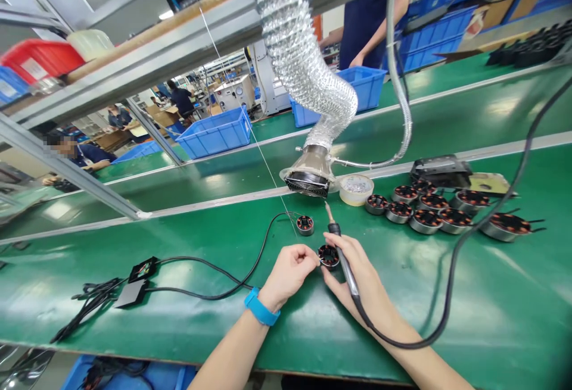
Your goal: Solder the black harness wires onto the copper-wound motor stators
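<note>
My right hand point(364, 277) holds a soldering iron point(346, 268), its tip pointing up and away toward the fume hood. The thumb and fingers of that hand also reach around a small motor stator point(329, 256) with dark windings. At the stator's left edge, my left hand point(290, 271) is closed in a pinch; what sits between its fingertips is too small to make out. A blue band point(261, 308) circles the left wrist. Just beyond, a second stator point(305, 225) with copper windings lies at the end of a black cable point(263, 247), beside a thin strand of solder wire point(272, 178).
Several stators point(426, 221) stand grouped at right, beside a round white tub point(356, 190). A fume hood point(308, 172) hangs from a foil duct point(290, 27). Small black boxes point(143, 268) with cables lie left. The iron's cord point(451, 306) loops right. Blue bins point(218, 134) and co-workers are beyond.
</note>
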Demonstrator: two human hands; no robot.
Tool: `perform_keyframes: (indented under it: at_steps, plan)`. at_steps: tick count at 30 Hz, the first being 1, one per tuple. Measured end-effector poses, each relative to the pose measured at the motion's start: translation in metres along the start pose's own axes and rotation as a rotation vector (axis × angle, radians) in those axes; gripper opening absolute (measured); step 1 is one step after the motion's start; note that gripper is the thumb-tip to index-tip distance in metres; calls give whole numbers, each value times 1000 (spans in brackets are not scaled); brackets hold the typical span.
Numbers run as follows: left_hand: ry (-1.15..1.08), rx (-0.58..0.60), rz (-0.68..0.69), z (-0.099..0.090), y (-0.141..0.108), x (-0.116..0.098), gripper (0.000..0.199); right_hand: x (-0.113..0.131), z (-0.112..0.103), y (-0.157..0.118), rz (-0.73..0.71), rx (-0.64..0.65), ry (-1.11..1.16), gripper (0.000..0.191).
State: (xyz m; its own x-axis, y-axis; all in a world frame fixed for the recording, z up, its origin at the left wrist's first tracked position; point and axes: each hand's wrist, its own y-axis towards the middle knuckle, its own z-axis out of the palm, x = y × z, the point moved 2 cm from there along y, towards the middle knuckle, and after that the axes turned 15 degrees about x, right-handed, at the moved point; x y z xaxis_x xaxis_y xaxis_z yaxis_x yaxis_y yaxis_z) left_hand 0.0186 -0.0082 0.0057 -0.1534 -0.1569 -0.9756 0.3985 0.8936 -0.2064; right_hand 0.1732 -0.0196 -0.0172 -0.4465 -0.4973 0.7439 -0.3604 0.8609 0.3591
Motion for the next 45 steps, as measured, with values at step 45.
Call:
perform_keyframes:
  at_steps: [45]
  plan:
    - [391,737,-274,-23,57,-32,56,-24,-16,-28,-58,-26,18,39]
